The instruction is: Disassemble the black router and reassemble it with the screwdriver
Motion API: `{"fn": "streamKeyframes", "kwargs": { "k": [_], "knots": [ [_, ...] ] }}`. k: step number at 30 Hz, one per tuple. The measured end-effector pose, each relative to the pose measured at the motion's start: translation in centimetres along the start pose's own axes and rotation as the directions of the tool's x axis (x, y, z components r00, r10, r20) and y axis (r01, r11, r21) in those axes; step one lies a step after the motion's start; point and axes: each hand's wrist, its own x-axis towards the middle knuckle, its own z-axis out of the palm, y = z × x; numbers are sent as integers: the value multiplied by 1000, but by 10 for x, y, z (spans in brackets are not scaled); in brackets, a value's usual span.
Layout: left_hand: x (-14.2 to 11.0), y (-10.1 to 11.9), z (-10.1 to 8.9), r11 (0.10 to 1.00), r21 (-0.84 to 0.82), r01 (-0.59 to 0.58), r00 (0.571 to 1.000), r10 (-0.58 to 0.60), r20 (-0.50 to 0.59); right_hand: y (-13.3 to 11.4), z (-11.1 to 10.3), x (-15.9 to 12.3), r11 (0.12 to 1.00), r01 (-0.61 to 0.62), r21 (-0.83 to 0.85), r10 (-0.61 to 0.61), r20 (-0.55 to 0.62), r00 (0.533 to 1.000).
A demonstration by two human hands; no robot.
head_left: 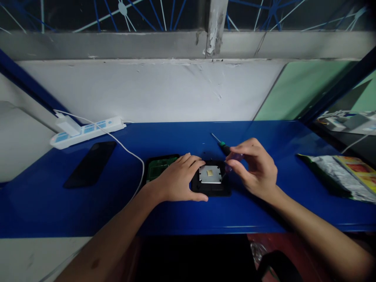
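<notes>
A small black device [210, 188] with a silver metal plate on top lies on the blue desk [188, 211]. My left hand [178, 179] rests against its left side, fingers curled round the edge, holding it steady. My right hand [255, 167] is pinched on a small purple-handled tool [232, 161] whose tip points at the device's right edge. A green-handled screwdriver [221, 144] lies on the desk just behind my right fingers. A green circuit board [158, 166] in a black shell sits behind my left hand, partly hidden.
A black phone [91, 163] lies at the left, near a white power strip [86, 131] whose white cable [129, 152] runs across the desk. A crumpled snack packet [340, 174] lies at the right. A white wall stands behind the desk.
</notes>
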Motion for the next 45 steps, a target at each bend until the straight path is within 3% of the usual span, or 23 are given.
{"fn": "streamKeyframes", "kwargs": {
  "k": [9,19,26,28,36,41,45],
  "knots": [
    [0,0,0,1000,-8,3,1000,-3,16,-5,0,0,992,-59,112,53,49,997],
    [-1,-1,1,1000,-16,12,1000,-12,22,-9,0,0,985,-128,116,122,58,991],
    [0,0,0,1000,-9,9,1000,-9,20,-3,0,0,999,-15,36,16,-39,999],
    [0,-1,1,1000,-1,7,1000,-7,17,-2,-1,1,1000,23,9,-23,-17,1000],
    [-1,-1,1,1000,-1,2,1000,-2,16,-10,-1,1,997,-63,53,61,47,997],
    [0,1,-1,1000,-1,7,1000,-7,17,-4,0,1,1000,18,-20,-18,-19,1000],
    [0,1,-1,1000,-4,8,1000,-8,12,-4,-2,2,1000,4,1,-4,13,1000]
  ]
}}
